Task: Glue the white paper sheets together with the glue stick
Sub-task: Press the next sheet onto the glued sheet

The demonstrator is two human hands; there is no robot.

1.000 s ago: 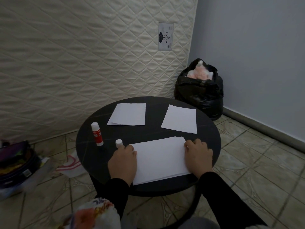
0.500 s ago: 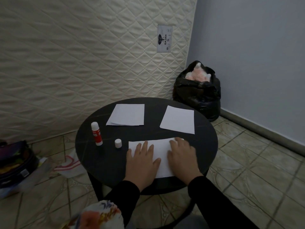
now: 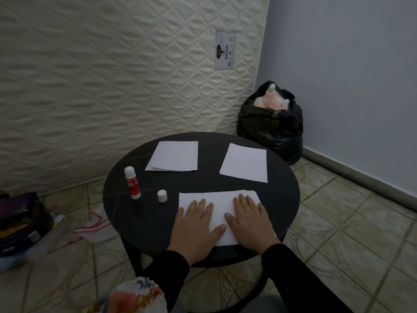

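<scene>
On the round black table (image 3: 286,199) lies a white paper sheet (image 3: 218,199) near the front edge. My left hand (image 3: 196,227) and my right hand (image 3: 248,224) both rest flat on it, palms down and fingers spread. Two more white sheets lie further back, one at the back left (image 3: 173,155) and one at the back right (image 3: 244,162). A red and white glue stick (image 3: 132,182) stands upright at the left. Its white cap (image 3: 162,196) stands apart beside it, between the stick and the near sheet.
A quilted mattress (image 3: 112,75) leans against the wall behind the table. A black bag (image 3: 270,125) with pink stuff stands in the corner. A dark case (image 3: 20,224) and a striped cloth (image 3: 94,224) lie on the tiled floor at the left.
My hands moved from the sheet's side edges onto its middle, now lying flat with fingers spread. The left hand left the cap's side. Glue stick, cap and back sheets have not moved.
</scene>
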